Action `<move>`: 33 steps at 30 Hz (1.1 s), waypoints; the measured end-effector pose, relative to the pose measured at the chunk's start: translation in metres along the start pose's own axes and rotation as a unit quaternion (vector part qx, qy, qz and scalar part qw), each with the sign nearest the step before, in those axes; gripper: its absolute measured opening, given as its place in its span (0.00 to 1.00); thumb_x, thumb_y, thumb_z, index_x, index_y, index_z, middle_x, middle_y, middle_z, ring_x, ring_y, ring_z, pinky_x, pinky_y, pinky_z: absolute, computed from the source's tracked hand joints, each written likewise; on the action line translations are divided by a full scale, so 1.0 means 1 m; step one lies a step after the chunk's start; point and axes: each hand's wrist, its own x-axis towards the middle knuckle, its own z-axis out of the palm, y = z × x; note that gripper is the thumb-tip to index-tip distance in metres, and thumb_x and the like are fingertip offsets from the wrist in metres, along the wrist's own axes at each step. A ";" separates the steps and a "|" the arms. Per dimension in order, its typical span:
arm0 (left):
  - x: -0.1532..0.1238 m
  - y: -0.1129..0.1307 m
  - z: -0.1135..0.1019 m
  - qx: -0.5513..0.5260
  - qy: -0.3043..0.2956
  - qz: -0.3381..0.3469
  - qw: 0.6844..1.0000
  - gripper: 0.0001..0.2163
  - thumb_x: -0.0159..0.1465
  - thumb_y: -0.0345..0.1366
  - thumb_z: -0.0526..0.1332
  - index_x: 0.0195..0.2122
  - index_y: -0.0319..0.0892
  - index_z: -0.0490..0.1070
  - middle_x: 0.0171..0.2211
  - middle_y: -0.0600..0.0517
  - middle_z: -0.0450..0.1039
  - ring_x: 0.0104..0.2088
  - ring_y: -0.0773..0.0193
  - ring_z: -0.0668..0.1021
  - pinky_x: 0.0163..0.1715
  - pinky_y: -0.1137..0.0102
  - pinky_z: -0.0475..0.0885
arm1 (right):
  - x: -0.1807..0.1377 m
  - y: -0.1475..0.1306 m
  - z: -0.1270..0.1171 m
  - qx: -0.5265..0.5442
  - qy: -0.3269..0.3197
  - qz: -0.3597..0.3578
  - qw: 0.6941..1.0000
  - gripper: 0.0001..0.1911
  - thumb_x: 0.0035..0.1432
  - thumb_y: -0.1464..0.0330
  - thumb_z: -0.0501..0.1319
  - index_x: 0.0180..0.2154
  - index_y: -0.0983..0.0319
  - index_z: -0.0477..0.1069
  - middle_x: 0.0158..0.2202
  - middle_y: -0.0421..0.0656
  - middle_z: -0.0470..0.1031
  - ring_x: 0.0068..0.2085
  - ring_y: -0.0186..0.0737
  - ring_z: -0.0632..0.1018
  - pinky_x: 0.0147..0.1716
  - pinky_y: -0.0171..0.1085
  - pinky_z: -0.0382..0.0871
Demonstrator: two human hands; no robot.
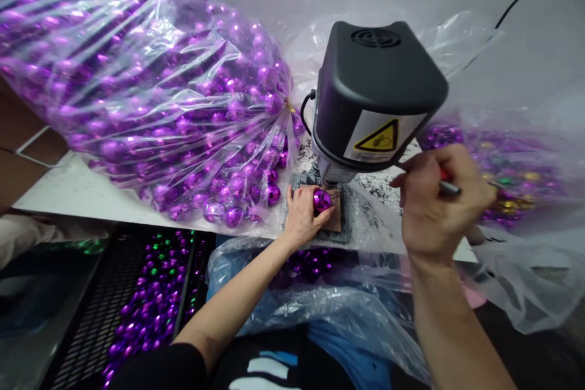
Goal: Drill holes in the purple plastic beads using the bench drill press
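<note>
My left hand (pixel 301 218) grips a shiny purple ball (pixel 322 200) between thumb and fingers. It holds the ball over a brown board (pixel 336 214) on the grey metal base (pixel 346 226) of what looks like a small bench drill (pixel 381 82). The dark machine head hangs above the ball and hides most of the tool end. At the machine's right side, my right hand (pixel 436 201) is closed around a lever handle (pixel 450 187), with some red and a grey metal tip showing between the fingers.
A large clear bag (pixel 183 85) of purple balls fills the left of the white table (pixel 68 186). Below, a black crate (pixel 86 317) holds purple and green balls. An open plastic bag (pixel 311 308) with balls hangs at my lap. Another bag (pixel 507 164) lies right. Dark shavings surround the base.
</note>
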 end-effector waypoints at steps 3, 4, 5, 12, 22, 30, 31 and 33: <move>0.000 0.001 0.000 0.007 -0.004 -0.005 1.000 0.21 0.65 0.41 0.71 0.55 0.43 0.67 0.52 0.45 0.77 0.57 0.50 0.76 0.72 0.43 0.53 | -0.026 0.008 -0.001 -0.007 0.007 -0.002 1.000 0.14 0.68 0.62 0.57 0.31 0.61 0.71 0.20 0.33 0.61 0.22 0.27 0.68 0.24 0.34 0.60; 0.000 0.001 0.000 0.009 -0.006 -0.008 1.000 0.21 0.65 0.41 0.71 0.55 0.44 0.67 0.51 0.45 0.77 0.56 0.50 0.76 0.72 0.44 0.53 | -0.031 0.011 0.000 -0.004 0.010 -0.003 1.000 0.13 0.68 0.62 0.57 0.33 0.60 0.73 0.20 0.33 0.62 0.22 0.28 0.69 0.24 0.34 0.62; 0.000 0.001 0.000 0.011 -0.006 -0.010 1.000 0.21 0.65 0.41 0.71 0.55 0.44 0.67 0.51 0.45 0.77 0.57 0.50 0.76 0.72 0.44 0.53 | -0.036 0.014 0.000 -0.002 0.014 -0.007 1.000 0.12 0.68 0.62 0.58 0.34 0.60 0.74 0.22 0.33 0.65 0.23 0.28 0.70 0.25 0.35 0.63; 0.001 0.003 0.000 0.017 -0.008 -0.009 1.000 0.22 0.64 0.42 0.72 0.55 0.43 0.66 0.50 0.45 0.77 0.56 0.50 0.77 0.72 0.44 0.54 | -0.045 0.025 0.009 0.039 0.050 -0.022 0.998 0.09 0.67 0.64 0.59 0.35 0.60 0.75 0.24 0.34 0.67 0.23 0.29 0.72 0.29 0.37 0.71; 0.000 0.001 0.002 0.024 -0.005 -0.010 1.000 0.22 0.65 0.42 0.71 0.55 0.45 0.66 0.50 0.46 0.77 0.57 0.50 0.77 0.72 0.44 0.55 | -0.053 0.046 0.023 0.074 0.085 -0.090 0.990 0.07 0.67 0.66 0.58 0.37 0.60 0.73 0.25 0.35 0.66 0.25 0.29 0.71 0.29 0.36 0.70; -0.001 0.000 0.003 0.022 0.001 0.000 1.000 0.21 0.65 0.42 0.71 0.55 0.44 0.66 0.50 0.45 0.77 0.56 0.51 0.78 0.73 0.44 0.56 | -0.060 0.064 0.024 0.037 0.084 -0.125 0.988 0.06 0.66 0.67 0.58 0.40 0.57 0.74 0.28 0.37 0.71 0.28 0.31 0.73 0.30 0.36 0.70; -0.001 0.000 0.003 0.023 0.002 0.000 1.000 0.21 0.65 0.41 0.71 0.55 0.43 0.66 0.50 0.45 0.77 0.56 0.50 0.77 0.73 0.44 0.55 | -0.061 0.066 0.025 0.035 0.083 -0.129 0.987 0.06 0.66 0.66 0.58 0.40 0.57 0.73 0.27 0.37 0.71 0.28 0.31 0.73 0.31 0.37 0.71; -0.001 0.000 0.003 0.023 0.002 -0.001 1.000 0.22 0.65 0.41 0.71 0.55 0.43 0.66 0.50 0.45 0.77 0.57 0.50 0.77 0.73 0.43 0.55 | -0.062 0.073 0.026 0.033 0.078 -0.141 0.986 0.07 0.67 0.66 0.57 0.40 0.58 0.73 0.27 0.37 0.71 0.28 0.31 0.73 0.30 0.36 0.71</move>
